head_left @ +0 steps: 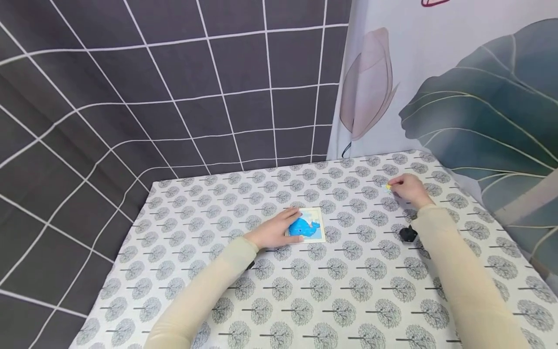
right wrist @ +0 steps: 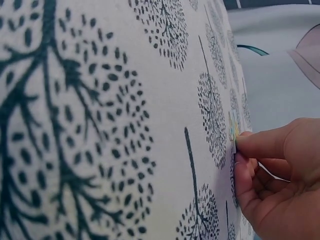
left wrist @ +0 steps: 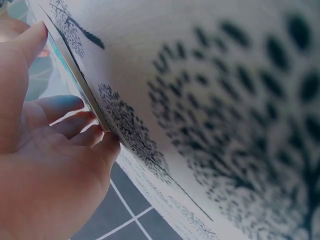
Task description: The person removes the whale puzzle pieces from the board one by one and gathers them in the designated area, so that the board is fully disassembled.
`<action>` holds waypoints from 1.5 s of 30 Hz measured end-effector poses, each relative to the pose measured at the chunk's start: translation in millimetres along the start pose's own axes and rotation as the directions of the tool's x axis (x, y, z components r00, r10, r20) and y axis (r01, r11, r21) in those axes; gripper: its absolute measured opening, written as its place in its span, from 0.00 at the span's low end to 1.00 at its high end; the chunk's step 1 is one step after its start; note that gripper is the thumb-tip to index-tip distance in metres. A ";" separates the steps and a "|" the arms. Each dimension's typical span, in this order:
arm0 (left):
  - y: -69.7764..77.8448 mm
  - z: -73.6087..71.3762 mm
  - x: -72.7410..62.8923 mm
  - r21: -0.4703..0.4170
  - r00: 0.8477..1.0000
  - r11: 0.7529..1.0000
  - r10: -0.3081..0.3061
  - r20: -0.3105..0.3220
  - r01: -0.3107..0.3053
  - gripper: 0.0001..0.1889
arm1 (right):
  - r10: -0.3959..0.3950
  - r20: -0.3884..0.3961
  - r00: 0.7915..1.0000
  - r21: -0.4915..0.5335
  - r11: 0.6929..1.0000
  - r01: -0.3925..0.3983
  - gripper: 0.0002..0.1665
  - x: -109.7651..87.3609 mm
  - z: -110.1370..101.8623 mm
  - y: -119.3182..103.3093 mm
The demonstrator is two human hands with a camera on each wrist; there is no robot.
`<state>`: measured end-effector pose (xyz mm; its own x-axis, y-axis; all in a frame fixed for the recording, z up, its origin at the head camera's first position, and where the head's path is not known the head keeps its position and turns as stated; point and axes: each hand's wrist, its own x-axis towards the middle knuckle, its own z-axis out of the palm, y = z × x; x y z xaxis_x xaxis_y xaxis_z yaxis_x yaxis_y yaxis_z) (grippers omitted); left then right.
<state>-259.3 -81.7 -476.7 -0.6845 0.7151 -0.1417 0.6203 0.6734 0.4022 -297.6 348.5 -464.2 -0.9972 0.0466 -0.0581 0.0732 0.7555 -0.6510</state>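
Observation:
A small square puzzle board point(head_left: 321, 232) with a pale frame and a blue whale picture lies flat on the table. My left hand point(head_left: 274, 230) rests on its left side, fingers near the far edge and thumb near the close edge. In the left wrist view the board's thin edge point(left wrist: 85, 82) shows beside the fingers of the left hand point(left wrist: 55, 135). Farther right, my right hand point(head_left: 409, 188) pinches a small yellow and light-blue puzzle piece point(head_left: 388, 187) between thumb and fingertips, at the cloth. The right wrist view has this piece point(right wrist: 233, 125) partly hidden by the right hand point(right wrist: 280, 175).
A white cloth with grey tree prints point(head_left: 344, 310) covers the table. Behind stands a dark curtain with a white grid point(head_left: 183, 72); a leaf-printed curtain point(head_left: 479, 106) hangs along the right. A black object point(head_left: 408, 234) sits by the right wrist.

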 end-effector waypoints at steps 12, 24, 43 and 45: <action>2.3 -5.0 0.4 -0.001 0.999 0.999 -0.032 0.006 0.032 0.48 | 0.030 -0.057 0.998 0.079 0.997 -0.025 0.21 -4.3 2.4 4.8; 2.2 -4.8 -0.5 0.011 0.998 0.998 -0.062 -0.017 0.062 0.52 | -0.031 -0.045 0.998 0.108 0.994 0.036 0.26 -12.9 17.9 -48.4; 5.4 -6.0 -4.0 -0.038 0.998 0.997 -0.066 -0.019 0.065 0.51 | -0.302 0.192 0.934 0.091 0.953 0.290 0.19 -41.0 103.5 -128.6; 5.0 -5.0 -4.7 -0.036 0.997 0.997 -0.068 -0.023 0.067 0.51 | -0.344 0.206 0.916 0.090 0.939 0.333 0.18 -42.0 111.0 -130.2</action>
<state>-254.8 -82.6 -469.5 -0.7340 0.6630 -0.1476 0.5588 0.7129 0.4237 -263.8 175.7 -461.0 -0.9357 -0.3525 0.0147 -0.2618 0.6661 -0.6984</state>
